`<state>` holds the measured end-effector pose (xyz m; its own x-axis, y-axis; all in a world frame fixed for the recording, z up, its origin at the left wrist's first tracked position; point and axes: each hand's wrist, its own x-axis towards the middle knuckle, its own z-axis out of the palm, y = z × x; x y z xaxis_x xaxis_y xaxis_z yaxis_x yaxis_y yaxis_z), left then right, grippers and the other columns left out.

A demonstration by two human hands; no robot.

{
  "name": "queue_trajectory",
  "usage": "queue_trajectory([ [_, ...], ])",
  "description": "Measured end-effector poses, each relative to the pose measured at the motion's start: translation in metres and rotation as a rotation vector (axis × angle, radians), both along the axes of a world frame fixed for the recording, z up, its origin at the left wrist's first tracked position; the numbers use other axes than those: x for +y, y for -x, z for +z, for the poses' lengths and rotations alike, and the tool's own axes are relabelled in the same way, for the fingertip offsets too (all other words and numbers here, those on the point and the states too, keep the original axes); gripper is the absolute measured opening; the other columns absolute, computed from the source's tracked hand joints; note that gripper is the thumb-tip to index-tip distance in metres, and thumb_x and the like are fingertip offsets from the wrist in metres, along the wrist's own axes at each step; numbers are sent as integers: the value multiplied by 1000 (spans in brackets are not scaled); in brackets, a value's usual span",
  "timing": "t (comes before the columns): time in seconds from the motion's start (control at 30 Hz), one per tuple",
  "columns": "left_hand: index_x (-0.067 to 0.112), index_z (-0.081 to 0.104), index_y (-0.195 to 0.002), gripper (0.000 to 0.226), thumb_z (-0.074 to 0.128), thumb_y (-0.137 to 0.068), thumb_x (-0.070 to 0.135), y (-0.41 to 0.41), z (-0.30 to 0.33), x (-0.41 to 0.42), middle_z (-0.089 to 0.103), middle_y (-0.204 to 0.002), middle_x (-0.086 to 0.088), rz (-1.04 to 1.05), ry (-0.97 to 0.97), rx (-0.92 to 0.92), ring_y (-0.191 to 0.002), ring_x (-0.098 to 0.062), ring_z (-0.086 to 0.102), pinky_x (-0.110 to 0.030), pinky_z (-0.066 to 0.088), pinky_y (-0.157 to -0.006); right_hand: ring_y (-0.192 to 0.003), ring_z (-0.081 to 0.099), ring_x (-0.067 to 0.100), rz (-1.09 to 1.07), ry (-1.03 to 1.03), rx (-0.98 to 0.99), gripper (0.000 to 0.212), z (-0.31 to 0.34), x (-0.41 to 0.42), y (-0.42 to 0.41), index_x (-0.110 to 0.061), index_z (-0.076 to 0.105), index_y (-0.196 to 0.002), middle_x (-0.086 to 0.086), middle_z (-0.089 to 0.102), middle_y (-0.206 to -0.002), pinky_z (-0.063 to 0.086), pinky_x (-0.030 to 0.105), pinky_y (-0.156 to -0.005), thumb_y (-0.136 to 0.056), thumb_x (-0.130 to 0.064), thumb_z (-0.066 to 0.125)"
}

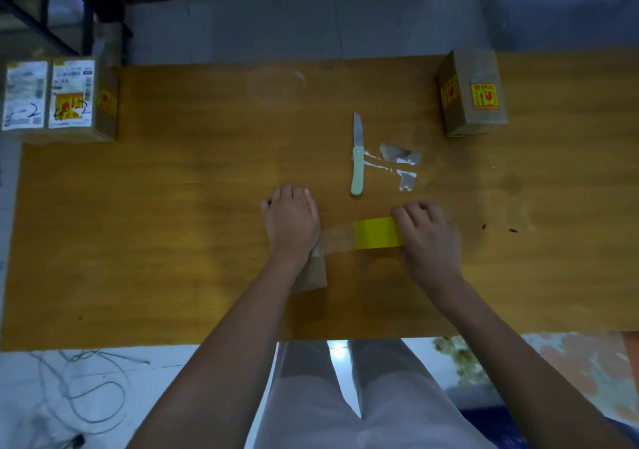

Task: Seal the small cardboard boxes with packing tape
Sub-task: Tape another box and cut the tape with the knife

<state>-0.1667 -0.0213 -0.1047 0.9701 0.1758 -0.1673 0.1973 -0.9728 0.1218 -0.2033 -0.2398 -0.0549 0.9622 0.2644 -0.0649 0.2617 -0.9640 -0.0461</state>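
Left hand (292, 222) presses flat on a small box (313, 270); right hand (428, 234) grasps the tape roll (378, 232). The tape looks thin, clingy; keep it taut.

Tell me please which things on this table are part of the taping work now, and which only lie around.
In use:
- tape roll, gripped by right hand
- small box under left hand
- clear tape strip stretched between them
- knife, likely for cutting

Lying about:
- tape scraps
- labelled boxes
- box with stickers
- cables on floor
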Motion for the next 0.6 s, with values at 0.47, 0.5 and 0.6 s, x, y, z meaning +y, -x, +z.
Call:
queue_trajectory([
  [0.47, 0, 65, -90, 47, 27, -100, 25, -20, -1, 37, 64, -92, -17, -22, -73, -40, -89, -34, 57, -41, 37, -77, -95, 56, 41, -75, 71, -130, 44, 0, -87, -13, -3, 65, -103, 15, 65, -98, 44, 44, -71, -61, 11, 66],
  [0.5, 0, 65, -90, 49, 25, -99, 26, -19, 0, 35, 64, -92, -17, -18, -77, -39, -89, -34, 57, -41, 37, -77, -93, 57, 40, -61, 69, -143, 47, 0, -89, -12, -4, 66, -103, 14, 65, -98, 45, 43, -70, -59, 11, 66],
  [0.6, 1, 66, -92, 57, 17, -99, 29, -19, 2, 35, 64, -93, -15, -9, -83, -27, -89, -33, 57, -42, 38, -78, -96, 56, 40, -28, 66, -115, 56, 5, -93, -8, -5, 65, -111, 15, 63, -103, 46, 44, -73, -57, 7, 72],
])
